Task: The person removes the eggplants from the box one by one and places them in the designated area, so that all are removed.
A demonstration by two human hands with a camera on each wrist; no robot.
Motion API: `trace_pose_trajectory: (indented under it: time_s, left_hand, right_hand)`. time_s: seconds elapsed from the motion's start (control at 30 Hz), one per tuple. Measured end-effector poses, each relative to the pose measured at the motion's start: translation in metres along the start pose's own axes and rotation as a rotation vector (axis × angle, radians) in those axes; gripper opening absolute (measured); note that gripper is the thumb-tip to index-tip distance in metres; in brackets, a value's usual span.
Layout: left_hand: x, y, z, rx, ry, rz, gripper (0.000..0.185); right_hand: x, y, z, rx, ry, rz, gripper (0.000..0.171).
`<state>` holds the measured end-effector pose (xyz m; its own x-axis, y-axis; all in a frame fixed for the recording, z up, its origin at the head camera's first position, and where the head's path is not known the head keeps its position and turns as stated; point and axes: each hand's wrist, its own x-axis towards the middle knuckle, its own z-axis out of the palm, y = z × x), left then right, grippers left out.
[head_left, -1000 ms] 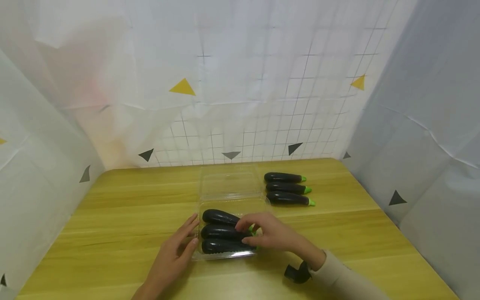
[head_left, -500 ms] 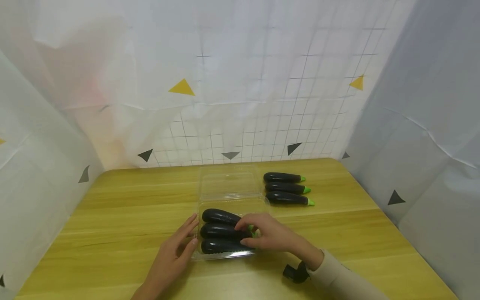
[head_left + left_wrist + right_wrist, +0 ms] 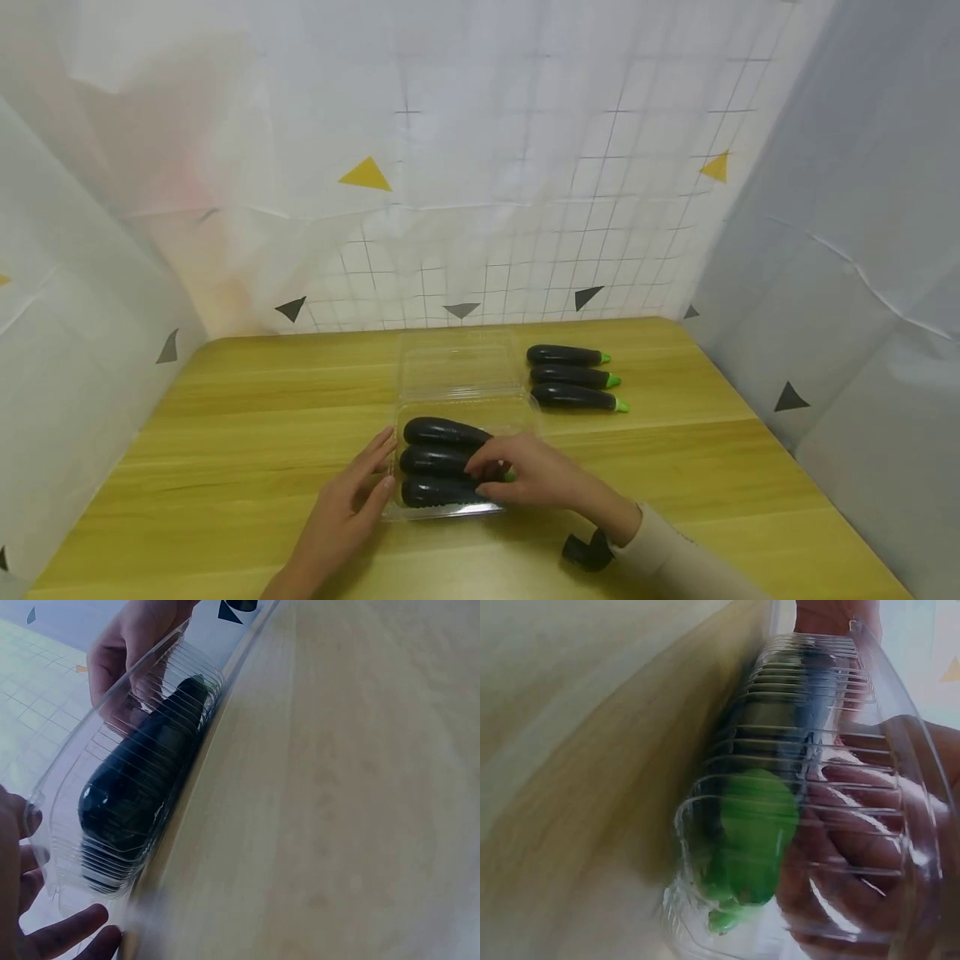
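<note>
A clear plastic clamshell tray (image 3: 450,513) lies on the wooden table with its lid (image 3: 457,367) folded open toward the back. Three dark eggplants lie side by side in it: far (image 3: 438,431), middle (image 3: 429,460), near (image 3: 427,493). My right hand (image 3: 482,475) reaches into the tray's right end, fingers curled round the stem end of an eggplant, with a green stem (image 3: 754,825) beside the fingers (image 3: 855,847). My left hand (image 3: 381,467) rests flat against the tray's left wall, fingers straight. The near eggplant (image 3: 142,795) shows through the ribbed wall (image 3: 71,847).
Three more eggplants (image 3: 573,377) with green stems lie in a row on the table, right of the open lid. White gridded sheets wall in the table at the back and both sides. A black wrist strap (image 3: 585,550) sits on my right forearm.
My right hand has slid a little left and nearer over the eggplants' stem ends, covering more of them. The left hand and tray have stayed put.
</note>
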<state>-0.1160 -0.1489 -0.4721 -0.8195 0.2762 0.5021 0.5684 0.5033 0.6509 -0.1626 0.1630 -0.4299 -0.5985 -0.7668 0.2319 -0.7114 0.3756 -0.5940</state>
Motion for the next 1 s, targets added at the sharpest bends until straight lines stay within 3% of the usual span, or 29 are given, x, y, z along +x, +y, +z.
trace_pose_trajectory:
  time_s: [0.23,0.5,1.0]
  left_hand:
    - [0.000,0.000,0.000,0.001,-0.011,-0.002,0.048]
    - [0.000,-0.003,0.002,-0.001,-0.023,-0.008,0.048]
    - [0.000,-0.002,0.002,0.005,-0.015,-0.007,0.047]
  right_hand:
    - [0.000,-0.004,-0.002,-0.096,-0.091,0.032,0.022]
    - [0.001,-0.004,-0.004,-0.063,-0.158,0.060,0.028]
    - [-0.003,0.008,-0.002,0.012,0.020,-0.026,0.024]
